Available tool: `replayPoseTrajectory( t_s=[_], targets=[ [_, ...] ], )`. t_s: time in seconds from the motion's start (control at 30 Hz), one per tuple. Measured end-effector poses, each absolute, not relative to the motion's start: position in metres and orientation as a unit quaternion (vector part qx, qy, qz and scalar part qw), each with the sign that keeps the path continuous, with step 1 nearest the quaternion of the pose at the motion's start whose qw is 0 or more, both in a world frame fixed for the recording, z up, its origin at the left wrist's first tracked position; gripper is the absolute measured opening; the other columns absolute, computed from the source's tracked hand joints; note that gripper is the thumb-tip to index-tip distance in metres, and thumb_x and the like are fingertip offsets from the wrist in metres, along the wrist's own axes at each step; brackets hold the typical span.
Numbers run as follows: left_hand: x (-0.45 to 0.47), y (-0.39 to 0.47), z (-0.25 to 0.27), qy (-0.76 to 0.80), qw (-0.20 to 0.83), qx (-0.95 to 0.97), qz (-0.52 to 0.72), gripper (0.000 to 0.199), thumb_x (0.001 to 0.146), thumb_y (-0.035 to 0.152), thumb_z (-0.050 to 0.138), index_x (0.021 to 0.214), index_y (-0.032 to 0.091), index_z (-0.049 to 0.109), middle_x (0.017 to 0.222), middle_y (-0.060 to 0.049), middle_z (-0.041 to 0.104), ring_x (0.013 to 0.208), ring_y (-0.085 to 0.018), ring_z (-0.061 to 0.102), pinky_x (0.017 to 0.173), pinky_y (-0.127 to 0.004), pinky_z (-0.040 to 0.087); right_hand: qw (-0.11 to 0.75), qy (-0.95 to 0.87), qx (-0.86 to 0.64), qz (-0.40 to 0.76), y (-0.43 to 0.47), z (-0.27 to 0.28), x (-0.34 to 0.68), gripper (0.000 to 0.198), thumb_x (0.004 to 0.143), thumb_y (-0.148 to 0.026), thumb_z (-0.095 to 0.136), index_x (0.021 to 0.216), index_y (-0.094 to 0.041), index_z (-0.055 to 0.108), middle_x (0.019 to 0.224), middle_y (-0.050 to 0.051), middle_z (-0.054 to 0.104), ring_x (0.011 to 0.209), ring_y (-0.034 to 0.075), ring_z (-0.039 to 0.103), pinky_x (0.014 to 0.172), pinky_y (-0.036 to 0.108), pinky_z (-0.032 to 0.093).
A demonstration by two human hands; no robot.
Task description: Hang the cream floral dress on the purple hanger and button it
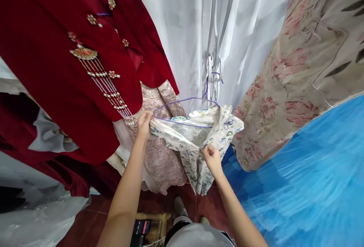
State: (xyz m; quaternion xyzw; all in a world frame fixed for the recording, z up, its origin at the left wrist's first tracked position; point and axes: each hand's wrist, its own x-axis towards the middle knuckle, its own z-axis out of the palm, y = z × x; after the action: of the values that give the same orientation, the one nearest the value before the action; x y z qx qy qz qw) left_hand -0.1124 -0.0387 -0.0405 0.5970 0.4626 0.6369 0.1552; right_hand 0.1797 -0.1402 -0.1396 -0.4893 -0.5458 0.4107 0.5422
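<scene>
A white garment with a blue and green floral print (189,152) hangs in front of me, partly on a purple wire hanger (187,99). The hanger's right end is inside the garment's right shoulder, while its left end shows bare above the cloth. My left hand (145,123) is closed on the garment's left shoulder edge, close to the hanger's left end. Lower down, my right hand (212,158) pinches the front of the neckline. The hanger's hook hangs among white hooks (214,65) before a white curtain (170,23).
A dark red jacket (68,99) with beaded brooches hangs at left over a pink brocade dress (167,159). At right are a beige floral garment (284,84) and blue tulle (313,186). Below, a wooden box (159,226) stands on the red tiled floor (91,216) near my feet.
</scene>
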Motion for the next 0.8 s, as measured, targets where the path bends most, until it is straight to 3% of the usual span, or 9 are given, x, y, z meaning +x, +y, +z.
replayPoseTrajectory(
  t_s=[0.13,0.2,0.27,0.3,0.4,0.5,0.63,0.73,0.8],
  targets=[
    [-0.073,-0.083,-0.102,0.453,0.304,0.484,0.684,0.046,0.086,0.065,0.061,0.081,0.021,0.049,0.054,0.009,0.035,0.046,-0.009,0.036,0.048,-0.022,0.035,0.490,-0.577,-0.513,0.404,-0.148,-0.161,0.185,0.027,0.083,-0.038,0.050,0.061,-0.022,0.048,0.056,-0.004,0.044,0.055,0.014,0.043,0.055,0.027,0.034],
    [-0.042,-0.107,-0.120,0.454,0.347,0.464,0.677,0.041,0.087,0.061,0.062,0.082,0.021,0.052,0.054,0.009,0.036,0.046,-0.009,0.035,0.046,-0.020,0.032,0.437,-0.598,-0.547,0.391,-0.154,-0.170,0.193,0.021,0.082,-0.036,0.053,0.069,-0.021,0.057,0.060,-0.001,0.054,0.058,0.017,0.050,0.061,0.030,0.041],
    [-0.010,-0.127,-0.126,0.457,0.351,0.511,0.638,0.036,0.092,0.055,0.058,0.086,0.020,0.057,0.057,0.006,0.042,0.049,-0.010,0.040,0.047,-0.020,0.032,0.404,-0.622,-0.559,0.372,-0.163,-0.175,0.202,0.020,0.079,-0.034,0.060,0.090,-0.019,0.067,0.080,0.005,0.069,0.071,0.021,0.060,0.074,0.035,0.048],
    [0.006,-0.136,-0.125,0.454,0.345,0.552,0.608,0.034,0.095,0.051,0.055,0.088,0.019,0.060,0.060,0.004,0.048,0.051,-0.010,0.044,0.049,-0.021,0.034,0.403,-0.636,-0.541,0.375,-0.169,-0.176,0.205,0.030,0.077,-0.034,0.065,0.103,-0.019,0.068,0.095,0.008,0.072,0.082,0.024,0.063,0.082,0.038,0.050],
    [0.050,-0.154,-0.118,0.424,0.326,0.686,0.494,0.031,0.100,0.041,0.048,0.092,0.018,0.067,0.081,-0.003,0.066,0.065,-0.012,0.056,0.062,-0.023,0.043,0.391,-0.673,-0.430,0.458,-0.189,-0.173,0.210,0.051,0.071,-0.035,0.078,0.118,-0.019,0.068,0.120,0.010,0.070,0.110,0.030,0.062,0.099,0.045,0.048],
    [0.080,-0.162,-0.115,0.376,0.379,0.737,0.416,0.032,0.101,0.045,0.048,0.102,0.018,0.067,0.081,-0.003,0.067,0.070,-0.014,0.059,0.072,-0.026,0.046,0.372,-0.647,-0.368,0.555,-0.207,-0.163,0.213,0.040,0.076,-0.040,0.077,0.107,-0.016,0.070,0.105,0.009,0.073,0.102,0.030,0.064,0.092,0.044,0.052],
    [0.089,-0.168,-0.131,0.284,0.528,0.724,0.343,0.062,0.096,0.069,0.042,0.124,0.017,0.061,0.088,-0.006,0.067,0.083,-0.020,0.062,0.083,-0.031,0.050,0.396,-0.577,-0.380,0.605,-0.217,-0.144,0.242,0.031,0.082,-0.042,0.070,0.097,-0.016,0.070,0.088,0.005,0.071,0.079,0.022,0.063,0.077,0.035,0.054],
    [0.079,-0.179,-0.148,0.280,0.587,0.711,0.266,0.070,0.090,0.078,0.043,0.108,0.016,0.070,0.101,-0.009,0.071,0.100,-0.025,0.063,0.093,-0.035,0.050,0.443,-0.542,-0.454,0.552,-0.212,-0.122,0.288,0.025,0.076,-0.040,0.071,0.084,-0.017,0.068,0.074,0.002,0.067,0.067,0.019,0.058,0.063,0.029,0.051],
    [0.068,-0.186,-0.153,0.308,0.596,0.704,0.234,0.065,0.085,0.076,0.055,0.097,0.014,0.073,0.096,-0.007,0.072,0.096,-0.026,0.064,0.089,-0.034,0.051,0.460,-0.576,-0.472,0.484,-0.201,-0.105,0.320,0.021,0.073,-0.038,0.068,0.067,-0.018,0.062,0.063,0.000,0.059,0.060,0.016,0.052,0.055,0.026,0.045]
  ],
)
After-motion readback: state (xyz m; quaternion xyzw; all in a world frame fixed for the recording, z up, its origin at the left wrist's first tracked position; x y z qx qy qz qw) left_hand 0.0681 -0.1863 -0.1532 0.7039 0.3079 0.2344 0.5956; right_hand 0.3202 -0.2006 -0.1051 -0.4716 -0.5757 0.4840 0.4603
